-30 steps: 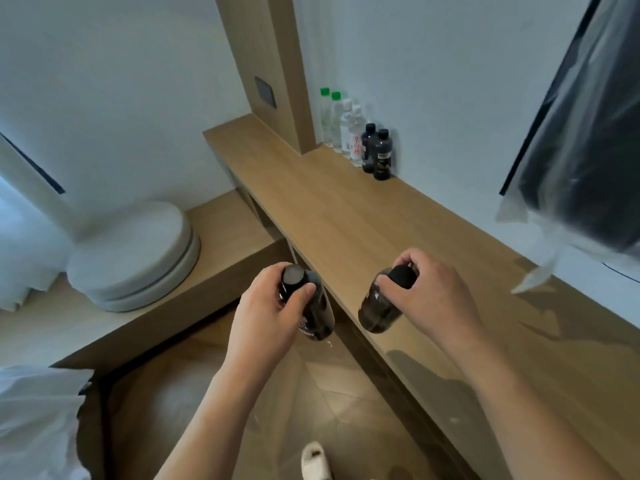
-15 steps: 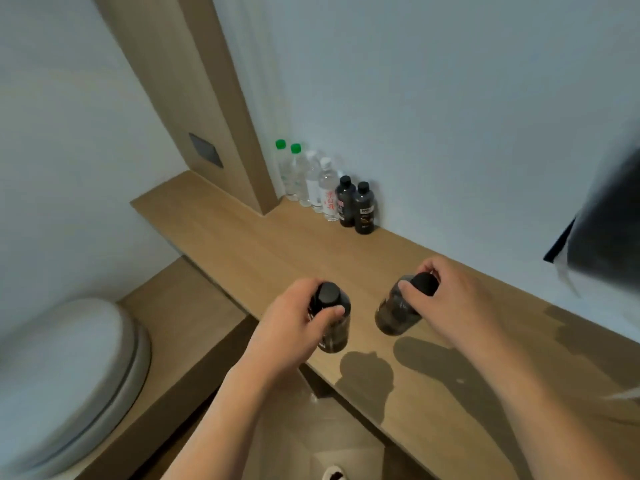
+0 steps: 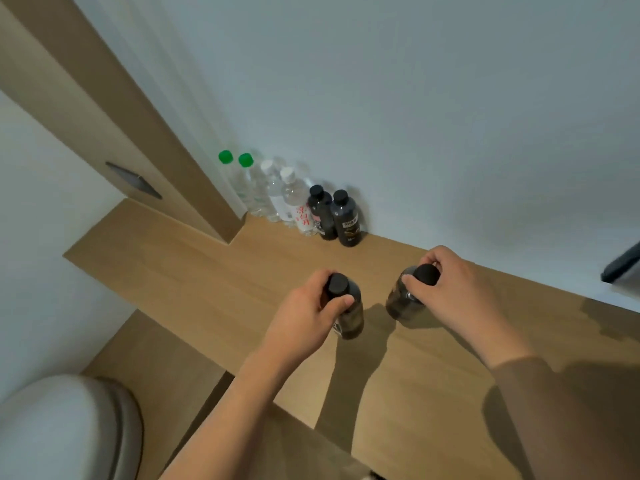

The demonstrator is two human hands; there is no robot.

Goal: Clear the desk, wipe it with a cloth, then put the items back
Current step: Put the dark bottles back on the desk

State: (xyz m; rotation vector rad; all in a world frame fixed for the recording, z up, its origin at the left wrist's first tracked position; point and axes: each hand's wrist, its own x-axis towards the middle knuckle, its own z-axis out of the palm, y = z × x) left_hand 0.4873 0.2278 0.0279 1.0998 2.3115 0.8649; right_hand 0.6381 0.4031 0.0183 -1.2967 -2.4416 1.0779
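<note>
Both hands are carrying dark bottles over the desk [image 3: 207, 271]: the left hand [image 3: 304, 320] is gripping one bottle [image 3: 348, 313], the right hand [image 3: 450, 289] another [image 3: 405, 301]. The bottle row [image 3: 294, 202] is standing ahead by the wall, nearer the left hand.

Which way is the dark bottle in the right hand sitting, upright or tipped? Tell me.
Tipped. The right hand grips the dark bottle at its black cap, and the body slants down and left above the desk.
</note>
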